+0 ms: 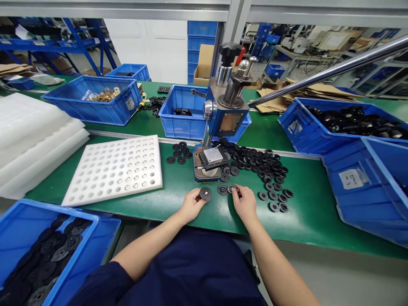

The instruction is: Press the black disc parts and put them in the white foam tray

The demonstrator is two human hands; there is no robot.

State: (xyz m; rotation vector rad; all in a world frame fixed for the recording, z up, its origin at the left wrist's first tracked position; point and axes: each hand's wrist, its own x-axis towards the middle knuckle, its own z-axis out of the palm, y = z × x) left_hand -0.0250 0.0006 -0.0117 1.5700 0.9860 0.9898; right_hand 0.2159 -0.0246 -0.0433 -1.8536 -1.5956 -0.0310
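Black disc [205, 194], pinched by its edge in the left hand [191, 205], is held flat just over the green surface [178, 208] in front of the press [213, 159], probably so its pale centre faces up. The right hand [245, 204] has its fingers drawn together over a small disc [231, 188] at the near edge of the loose discs [258, 163]; whether it grips or merely touches it is hard to tell. Those discs are heaped beside the press, within easy reach. A white foam tray [116, 170] lies to the left.
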